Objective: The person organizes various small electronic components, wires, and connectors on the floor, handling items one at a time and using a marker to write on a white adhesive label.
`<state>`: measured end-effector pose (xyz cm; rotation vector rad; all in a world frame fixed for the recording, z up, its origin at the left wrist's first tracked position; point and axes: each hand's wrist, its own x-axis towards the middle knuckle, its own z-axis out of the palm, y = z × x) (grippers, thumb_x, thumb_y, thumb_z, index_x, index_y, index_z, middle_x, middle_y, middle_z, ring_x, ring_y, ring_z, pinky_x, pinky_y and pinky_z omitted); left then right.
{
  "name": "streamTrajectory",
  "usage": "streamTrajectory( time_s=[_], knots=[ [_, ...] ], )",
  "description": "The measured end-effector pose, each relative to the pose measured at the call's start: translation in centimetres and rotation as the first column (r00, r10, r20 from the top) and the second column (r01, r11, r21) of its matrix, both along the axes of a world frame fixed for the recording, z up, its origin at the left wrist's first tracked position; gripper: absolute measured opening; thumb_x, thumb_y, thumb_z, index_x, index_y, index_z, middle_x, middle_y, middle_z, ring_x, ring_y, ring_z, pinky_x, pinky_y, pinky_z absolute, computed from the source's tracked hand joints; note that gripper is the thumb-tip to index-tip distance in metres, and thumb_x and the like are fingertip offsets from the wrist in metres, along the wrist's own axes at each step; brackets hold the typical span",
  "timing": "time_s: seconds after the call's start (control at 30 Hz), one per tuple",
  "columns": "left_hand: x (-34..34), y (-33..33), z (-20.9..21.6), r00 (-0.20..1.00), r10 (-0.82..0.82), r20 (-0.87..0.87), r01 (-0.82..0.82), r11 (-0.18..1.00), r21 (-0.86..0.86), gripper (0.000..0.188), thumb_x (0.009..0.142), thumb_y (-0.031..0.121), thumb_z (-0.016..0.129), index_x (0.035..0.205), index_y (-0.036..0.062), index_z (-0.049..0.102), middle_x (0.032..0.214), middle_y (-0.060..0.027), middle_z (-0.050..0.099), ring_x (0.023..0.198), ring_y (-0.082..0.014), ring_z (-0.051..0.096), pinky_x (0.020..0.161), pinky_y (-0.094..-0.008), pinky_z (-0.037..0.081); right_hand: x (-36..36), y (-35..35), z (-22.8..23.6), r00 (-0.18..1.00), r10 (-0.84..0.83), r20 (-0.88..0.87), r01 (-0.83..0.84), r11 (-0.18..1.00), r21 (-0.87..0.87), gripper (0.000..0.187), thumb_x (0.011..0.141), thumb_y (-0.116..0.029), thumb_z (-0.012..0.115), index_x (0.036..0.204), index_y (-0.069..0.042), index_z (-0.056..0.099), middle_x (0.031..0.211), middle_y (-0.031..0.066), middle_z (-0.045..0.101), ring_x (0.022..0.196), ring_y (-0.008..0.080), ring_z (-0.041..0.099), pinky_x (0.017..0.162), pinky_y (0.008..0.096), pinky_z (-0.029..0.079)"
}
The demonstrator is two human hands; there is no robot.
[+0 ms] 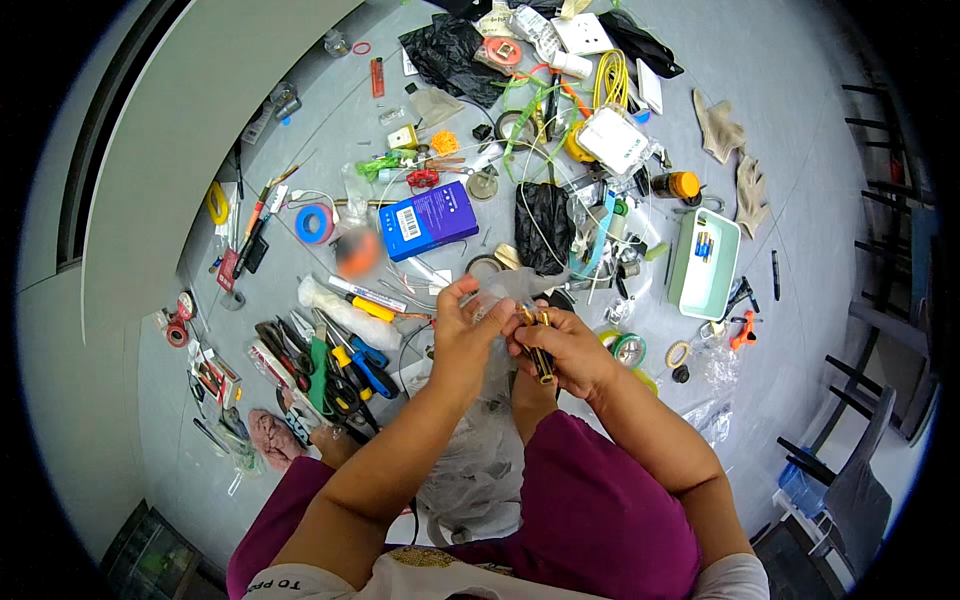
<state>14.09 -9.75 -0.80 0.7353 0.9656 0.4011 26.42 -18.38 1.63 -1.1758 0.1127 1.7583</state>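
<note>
In front of me, my left hand point(466, 333) pinches a thin, cloudy plastic bag point(493, 287). My right hand point(572, 348) is closed around several black-and-gold batteries point(542, 360), close beside the left fingers. Part of the batteries is hidden by the fingers. More plastic sheeting point(470, 455) lies bunched between my legs. To the right stands a pale green tray point(688, 300) with several small batteries point(704, 246) lying in it.
Pliers and screwdrivers point(370, 366) lie in a heap at left. Ahead are a blue-purple box point(430, 221), blue tape point(314, 224), a black bag point(543, 230) and yellow cable point(611, 80). Gloves point(718, 127) lie far right; chairs point(855, 480) stand along the right side.
</note>
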Motion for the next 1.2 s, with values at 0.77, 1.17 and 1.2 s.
streamTrajectory(
  time_s=[0.77, 1.17, 1.2],
  knots=[
    [0.1, 0.6, -0.9, 0.987, -0.157, 0.015, 0.149, 0.9, -0.41, 0.025, 0.084, 0.021, 0.063, 0.1, 0.0011, 0.06, 0.093, -0.0073, 0.062, 0.085, -0.0151, 0.059, 0.071, -0.0306, 0.048, -1.1, 0.3, -0.3, 0.919, 0.154, 0.362, -0.148, 0.988, -0.046, 0.034, 0.081, -0.015, 0.061, 0.109, -0.001, 0.048, 0.076, 0.0028, 0.06, 0.048, 0.0051, 0.049, 0.037, 0.0177, 0.037],
    [0.2, 0.9, 0.2, 0.995, -0.094, 0.027, 0.098, 0.953, -0.286, 0.019, 0.088, 0.02, 0.058, 0.098, 0.0037, 0.062, 0.097, -0.0079, 0.064, 0.088, -0.0166, 0.06, 0.079, -0.0376, 0.047, -0.4, -0.1, -0.7, 0.98, -0.143, 0.139, 0.161, 0.98, -0.121, 0.023, 0.08, -0.022, 0.068, 0.095, -0.006, 0.061, 0.074, 0.0008, 0.06, 0.052, 0.0041, 0.05, 0.035, 0.0172, 0.037],
    [0.1, 0.9, 0.1, 0.993, -0.109, 0.037, 0.115, 0.961, -0.253, 0.019, 0.089, 0.02, 0.058, 0.098, 0.0035, 0.062, 0.097, -0.0077, 0.064, 0.088, -0.0163, 0.06, 0.08, -0.0374, 0.047, -0.3, 0.0, -0.4, 0.982, -0.135, 0.135, 0.153, 0.979, -0.132, 0.022, 0.08, -0.022, 0.068, 0.094, -0.006, 0.061, 0.074, 0.0007, 0.06, 0.051, 0.004, 0.05, 0.035, 0.0173, 0.036]
  ],
)
